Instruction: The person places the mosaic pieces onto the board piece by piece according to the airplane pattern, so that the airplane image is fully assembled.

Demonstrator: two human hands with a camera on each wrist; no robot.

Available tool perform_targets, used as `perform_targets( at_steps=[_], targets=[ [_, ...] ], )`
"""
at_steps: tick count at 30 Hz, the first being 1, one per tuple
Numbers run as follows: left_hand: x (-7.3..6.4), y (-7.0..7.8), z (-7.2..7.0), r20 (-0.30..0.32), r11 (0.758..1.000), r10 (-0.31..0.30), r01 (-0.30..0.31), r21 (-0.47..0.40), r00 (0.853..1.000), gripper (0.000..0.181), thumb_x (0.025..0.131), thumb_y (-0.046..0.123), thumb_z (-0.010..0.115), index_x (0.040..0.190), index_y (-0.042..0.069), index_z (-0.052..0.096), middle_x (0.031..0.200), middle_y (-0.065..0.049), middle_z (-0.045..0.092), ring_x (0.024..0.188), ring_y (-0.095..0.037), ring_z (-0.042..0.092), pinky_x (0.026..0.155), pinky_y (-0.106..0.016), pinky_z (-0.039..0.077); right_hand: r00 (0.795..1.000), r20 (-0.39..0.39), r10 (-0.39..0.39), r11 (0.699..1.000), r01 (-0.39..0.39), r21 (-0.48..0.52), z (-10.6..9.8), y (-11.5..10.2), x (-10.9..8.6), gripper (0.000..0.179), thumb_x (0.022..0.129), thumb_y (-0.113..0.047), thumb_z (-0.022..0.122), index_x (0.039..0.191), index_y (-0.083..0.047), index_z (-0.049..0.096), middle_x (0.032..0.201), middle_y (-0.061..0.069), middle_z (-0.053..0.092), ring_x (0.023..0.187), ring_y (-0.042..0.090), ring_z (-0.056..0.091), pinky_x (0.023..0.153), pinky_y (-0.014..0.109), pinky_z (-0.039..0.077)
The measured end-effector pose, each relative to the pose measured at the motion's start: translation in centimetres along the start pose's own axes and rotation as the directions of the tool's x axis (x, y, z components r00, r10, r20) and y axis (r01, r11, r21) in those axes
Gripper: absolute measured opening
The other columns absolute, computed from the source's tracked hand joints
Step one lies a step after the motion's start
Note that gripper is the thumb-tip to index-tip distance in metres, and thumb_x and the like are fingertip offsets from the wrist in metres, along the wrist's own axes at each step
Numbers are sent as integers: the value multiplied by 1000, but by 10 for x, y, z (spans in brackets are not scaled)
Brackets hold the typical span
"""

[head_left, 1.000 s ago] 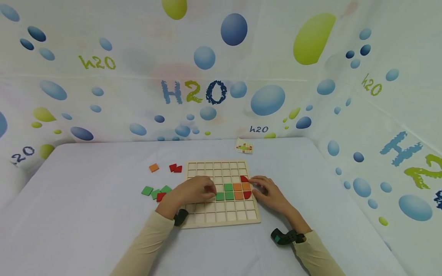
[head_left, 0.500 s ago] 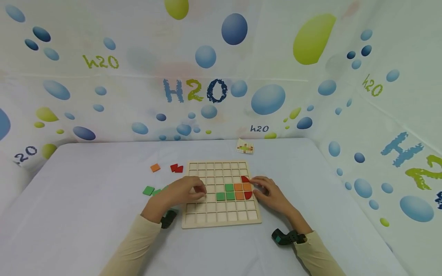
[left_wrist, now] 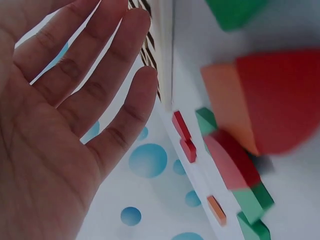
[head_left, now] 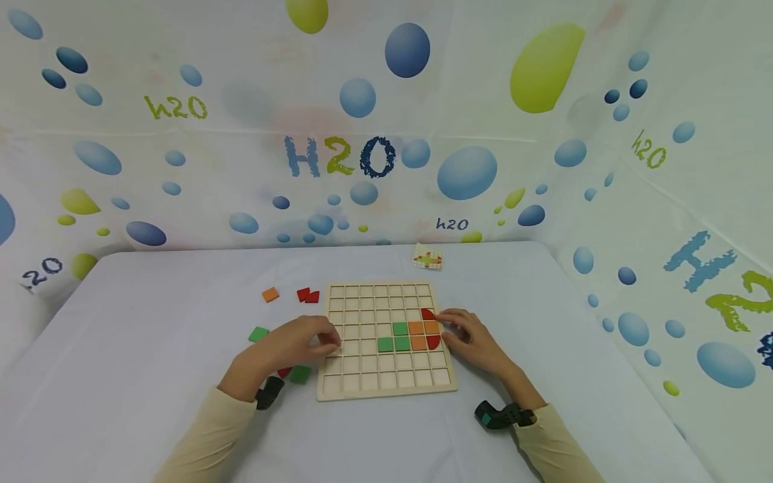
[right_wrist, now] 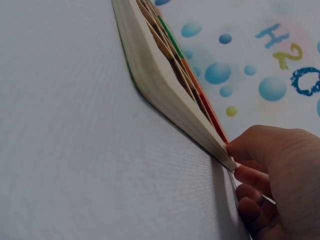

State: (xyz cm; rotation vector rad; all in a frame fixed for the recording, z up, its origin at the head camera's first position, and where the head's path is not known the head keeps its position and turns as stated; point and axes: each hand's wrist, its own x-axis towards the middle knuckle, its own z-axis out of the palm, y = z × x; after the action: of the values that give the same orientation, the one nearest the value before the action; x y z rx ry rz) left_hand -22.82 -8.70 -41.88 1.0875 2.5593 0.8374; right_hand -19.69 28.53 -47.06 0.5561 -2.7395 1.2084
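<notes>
L hand has shifted L to wooden grid board's L rim, fingers loosely bent, nothing seen held; R hand touches R rim, can't tell if pinching. Board's on white tablecloth; green tile beside: prob. light, stiff, pinch opp. edges.

Behind white table hangs white sheet, printed with blue ovals and yellow-green drops. Large word "H2O" stands near middle, smaller green "h2O" at upper left. Similar print also covers side sheet at right.
</notes>
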Motion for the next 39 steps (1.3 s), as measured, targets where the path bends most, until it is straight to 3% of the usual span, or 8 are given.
perform_targets(
  at_steps=[6,10,13,18,25,31,39],
  targets=[
    [-8,-4,-2,21,1000,-22,23,-21,1000,8,89,13,71,96,13,70,91,9,63,84,-8,56,80,-27,52,1000,0,12,1000,-12,5,0,1,-1,36,92,-8,66,128,-5,62,131,14,57,98,22,49,76,25,42],
    [-14,-8,-3,33,998,-14,16,-52,999,9,88,15,72,96,13,70,92,9,63,83,-7,55,76,-24,51,1000,6,18,1000,-18,14,-6,-25,-3,35,91,-1,64,126,4,60,129,23,56,98,32,50,76,25,42],
    [-20,-8,-5,38,997,-40,42,-59,998,13,86,19,74,98,14,70,93,10,62,83,-8,53,73,-23,50,1000,8,23,1000,-23,12,-7,-30,-3,35,91,3,62,125,8,59,129,27,54,97,38,50,76,27,42],
    [-28,-12,-7,33,998,-56,57,-30,998,22,81,24,80,100,16,71,94,10,61,84,-9,51,73,-24,49,1000,-3,17,1000,-17,-5,0,-4,-2,35,92,-2,64,127,2,60,130,21,55,98,32,50,75,26,41],
    [-36,-22,-10,56,999,45,-46,7,997,33,75,28,85,101,14,71,96,8,62,86,-10,52,79,-27,48,1000,2,-3,1000,3,13,0,0,-1,34,93,-9,65,127,-4,62,130,16,56,100,25,50,77,25,41],
    [-41,-23,-13,97,999,37,-38,7,995,33,73,28,86,101,18,71,101,8,60,95,-13,53,86,-32,50,1000,1,-27,1000,27,-8,1,1,-1,35,92,-9,65,127,-4,62,130,15,57,99,22,50,77,26,42],
    [-39,-24,-13,93,999,42,-42,0,995,25,74,24,85,92,22,69,100,9,59,94,-13,51,79,-29,50,1000,-6,-23,1000,23,-7,-1,1,0,36,92,-9,65,127,-4,62,130,15,57,98,22,49,77,26,42]
  ],
)
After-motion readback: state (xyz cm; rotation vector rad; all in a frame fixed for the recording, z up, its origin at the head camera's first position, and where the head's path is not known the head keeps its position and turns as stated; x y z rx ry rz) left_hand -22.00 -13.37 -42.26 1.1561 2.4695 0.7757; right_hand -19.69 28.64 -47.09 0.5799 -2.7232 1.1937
